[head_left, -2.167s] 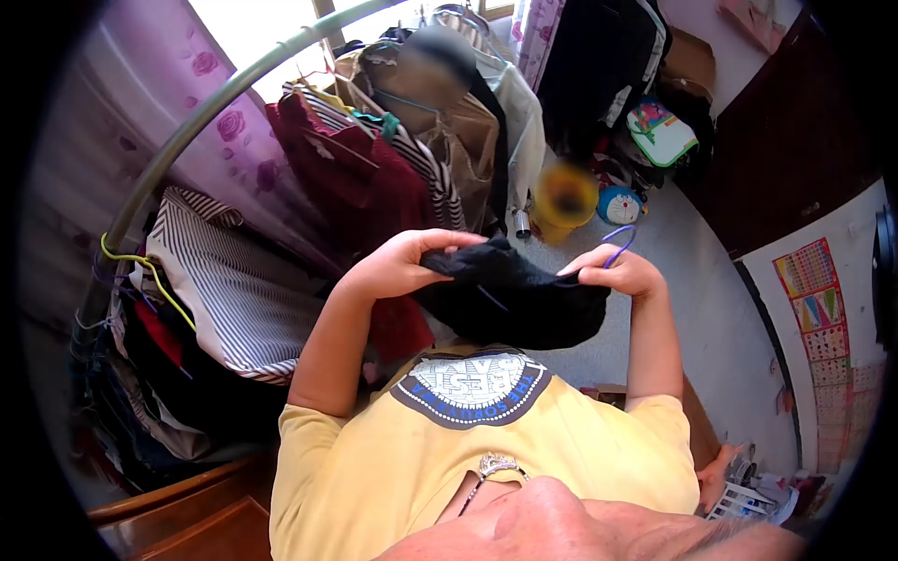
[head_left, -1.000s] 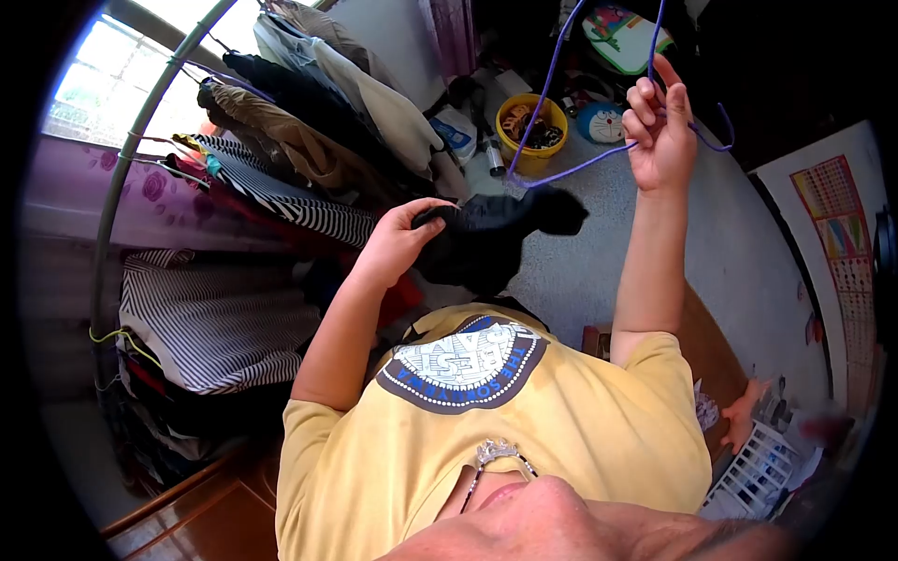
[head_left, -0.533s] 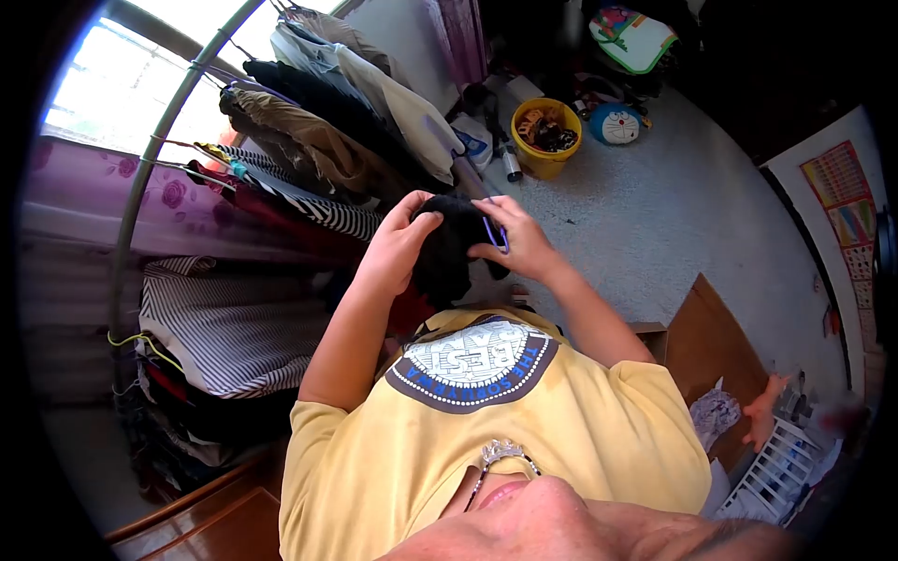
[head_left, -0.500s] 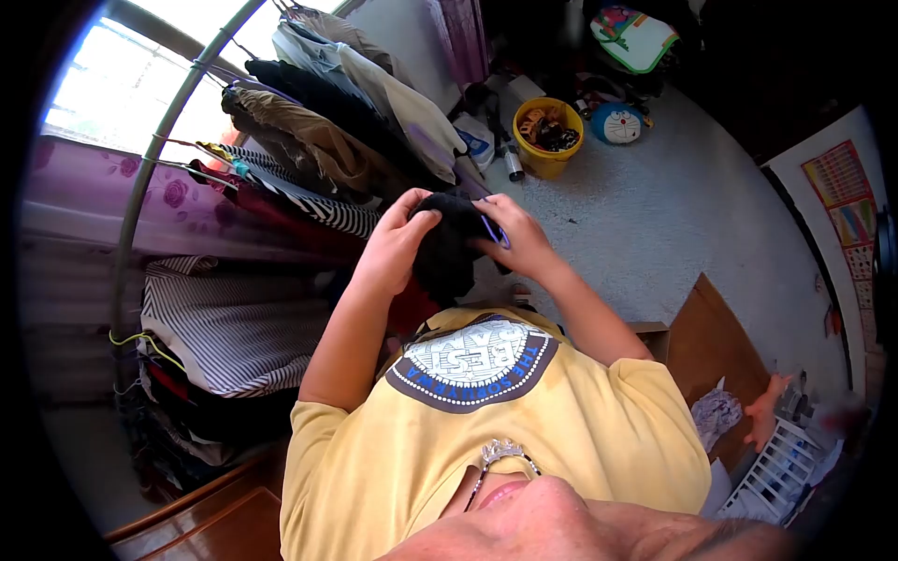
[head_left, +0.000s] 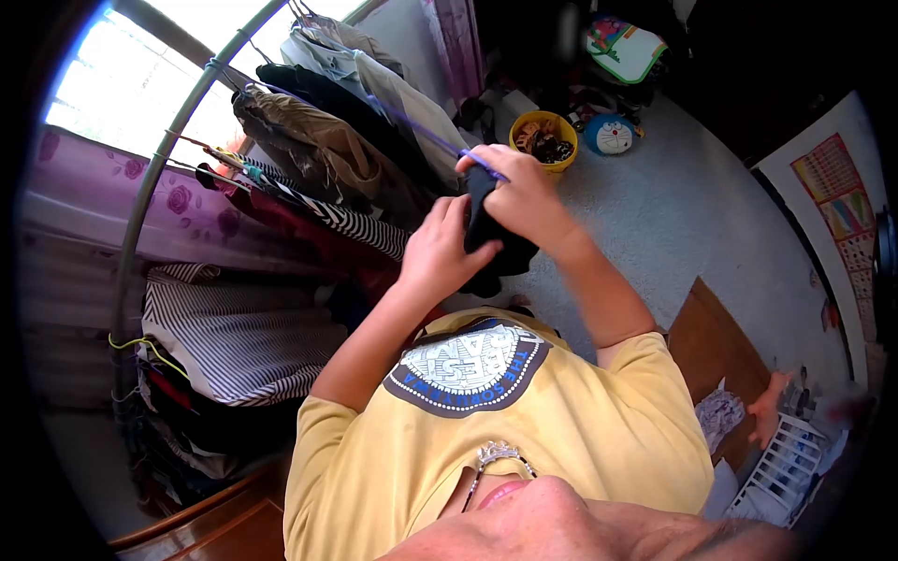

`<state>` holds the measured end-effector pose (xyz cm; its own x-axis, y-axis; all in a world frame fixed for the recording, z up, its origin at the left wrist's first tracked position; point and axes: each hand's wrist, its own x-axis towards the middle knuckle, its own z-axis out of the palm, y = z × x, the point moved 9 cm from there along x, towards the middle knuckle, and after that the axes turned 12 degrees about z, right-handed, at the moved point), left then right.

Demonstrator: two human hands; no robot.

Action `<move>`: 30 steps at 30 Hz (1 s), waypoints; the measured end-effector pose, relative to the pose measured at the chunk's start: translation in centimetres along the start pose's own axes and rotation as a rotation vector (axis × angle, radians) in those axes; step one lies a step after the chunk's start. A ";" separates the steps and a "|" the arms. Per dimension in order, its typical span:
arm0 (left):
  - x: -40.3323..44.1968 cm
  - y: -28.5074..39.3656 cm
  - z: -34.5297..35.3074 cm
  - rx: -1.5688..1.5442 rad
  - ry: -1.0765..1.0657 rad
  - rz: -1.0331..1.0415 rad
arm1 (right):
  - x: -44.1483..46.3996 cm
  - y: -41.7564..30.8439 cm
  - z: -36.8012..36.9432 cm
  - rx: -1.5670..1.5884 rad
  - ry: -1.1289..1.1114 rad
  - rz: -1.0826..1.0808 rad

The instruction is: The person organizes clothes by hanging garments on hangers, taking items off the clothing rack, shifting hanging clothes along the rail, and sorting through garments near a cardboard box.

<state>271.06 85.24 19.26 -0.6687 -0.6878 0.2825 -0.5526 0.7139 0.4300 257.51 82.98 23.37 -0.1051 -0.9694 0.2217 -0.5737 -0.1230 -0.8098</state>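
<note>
A black garment [head_left: 510, 258] hangs bunched between my two hands in front of my chest. My right hand [head_left: 526, 194] is closed around its upper part and around the end of a thin purple hanger [head_left: 426, 133], which slants up to the left, past the hung clothes. My left hand [head_left: 436, 251] lies against the garment's left side, thumb and fingers pinching the cloth. Folds and fingers hide how the hanger sits in the fabric.
At left, a curved metal rack [head_left: 173, 150] carries several clothes, including a brown garment [head_left: 309, 136] and a striped shirt [head_left: 243, 332]. A yellow bucket [head_left: 558, 168], a blue round toy [head_left: 610, 136] and a cardboard piece [head_left: 716, 346] are on the floor.
Both hands have moved right with the black garment. The purple hanger has swung out to the upper left and shows more of its length. My left hand has shifted lower on the cloth.
</note>
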 end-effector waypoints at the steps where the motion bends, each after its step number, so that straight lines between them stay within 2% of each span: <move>1: 0.2 -1.2 0.8 -0.069 0.027 -0.060 | -0.3 -0.4 -0.1 -0.001 0.028 -0.033; 2: 0.5 -2.4 1.3 -0.138 0.055 -0.116 | -0.5 -0.6 -0.3 -0.003 0.059 -0.067; 4: 1.0 -3.7 0.7 -0.426 0.168 -0.132 | -0.6 -0.1 -2.3 -0.040 0.124 -0.005; 5: 1.1 -4.6 0.8 -0.477 0.218 -0.099 | -0.6 1.1 -3.2 -0.109 0.140 0.015; 6: 1.1 -5.2 0.9 -0.539 0.135 -0.206 | -0.8 2.3 -3.9 -0.148 0.151 0.019; 8: 1.1 -7.1 1.6 -0.670 0.129 -0.288 | -2.7 2.6 -5.9 -0.207 0.150 0.051; 9: 0.7 -7.7 2.1 -0.824 0.085 -0.452 | -3.7 3.3 -7.0 -0.128 0.141 0.082; 12: 1.1 -8.4 3.3 -1.216 0.194 -0.594 | -6.7 5.6 -9.5 0.109 0.100 0.173; 13: 1.1 -8.5 3.5 -1.259 0.177 -0.613 | -7.9 5.9 -9.8 0.157 0.048 0.201; 16: 1.4 -9.1 3.5 -1.225 0.183 -0.590 | -11.4 6.6 -9.8 0.191 -0.188 0.287; 18: 1.2 -10.1 3.4 -1.110 0.158 -0.610 | -13.3 6.6 -9.2 0.168 -0.305 0.316; 19: 1.4 -10.3 2.9 -0.993 0.153 -0.551 | -13.7 6.5 -8.7 0.150 -0.333 0.323; 20: 1.6 -10.3 2.3 -0.871 0.152 -0.498 | -13.7 6.5 -8.2 0.136 -0.333 0.328; 22: 2.5 -8.3 -0.1 -0.509 0.162 -0.250 | -12.8 5.9 -7.2 0.115 -0.302 0.328; 25: 2.8 -5.1 -2.9 -0.255 0.110 -0.186 | -11.7 5.2 -7.1 0.099 -0.272 0.316; 30: 2.6 -3.6 -5.6 -0.165 0.203 -0.138 | -10.4 5.0 -7.4 -0.053 -0.170 0.192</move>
<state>274.03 80.14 23.25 -0.4705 -0.8011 0.3699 -0.5323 0.5920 0.6051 249.72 94.05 21.01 -0.0810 -0.9962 -0.0310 -0.5986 0.0735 -0.7976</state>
